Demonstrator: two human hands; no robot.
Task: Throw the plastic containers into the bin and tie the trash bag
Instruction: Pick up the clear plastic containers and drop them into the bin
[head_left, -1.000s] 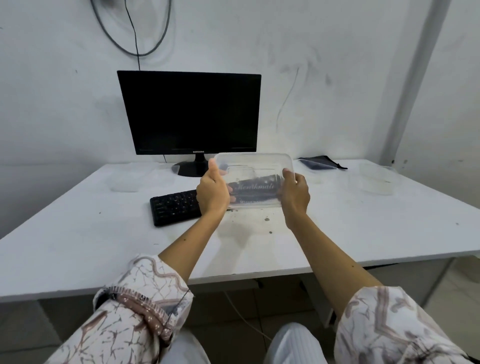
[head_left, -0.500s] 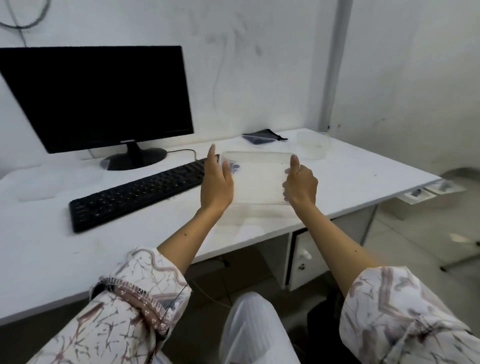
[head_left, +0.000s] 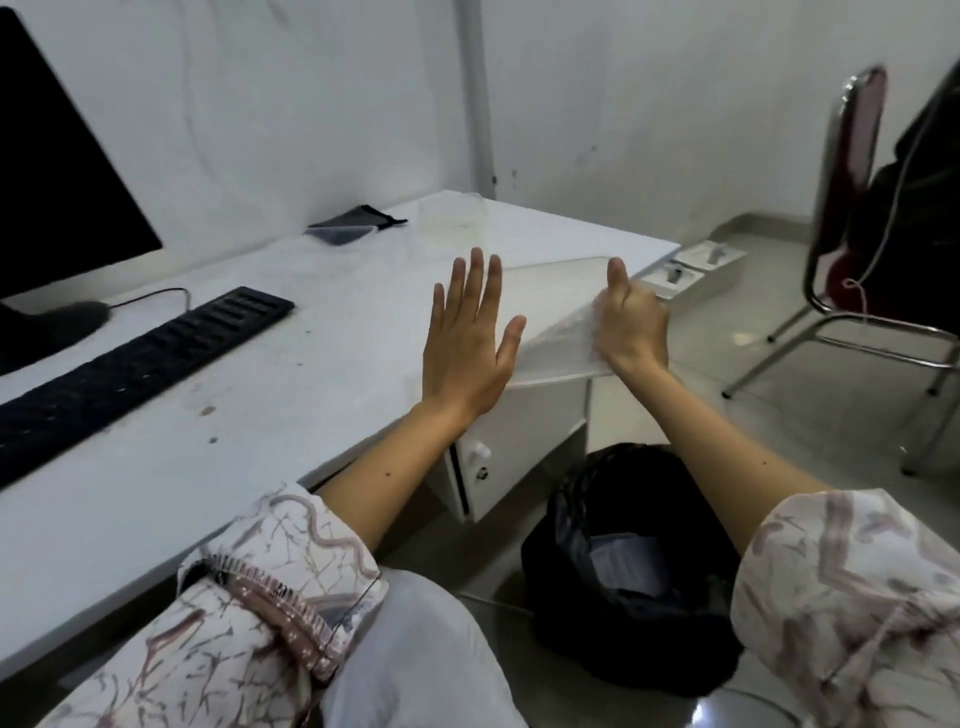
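A clear rectangular plastic container (head_left: 556, 317) hangs in the air over the desk's right end, above the floor. My right hand (head_left: 629, 325) grips its right edge, thumb on top. My left hand (head_left: 467, 332) is spread flat with straight fingers at the container's left edge; whether it touches the container is unclear. A bin lined with a black trash bag (head_left: 631, 566) stands on the floor below my right forearm, mouth open, with something pale inside. Another clear container (head_left: 453, 214) sits at the desk's far right corner.
The white desk (head_left: 249, 415) carries a black keyboard (head_left: 130, 364), a monitor (head_left: 57, 171) and a dark pouch (head_left: 353, 224). A drawer unit (head_left: 509, 441) stands under the desk beside the bin. A chair (head_left: 883, 249) with dark clothing stands to the right, and white boxes (head_left: 696, 267) lie on the floor.
My view has swung right and down, bringing the bin into sight. The container has moved right past the desk's edge. My left hand has let go and opened flat; my right still holds it.
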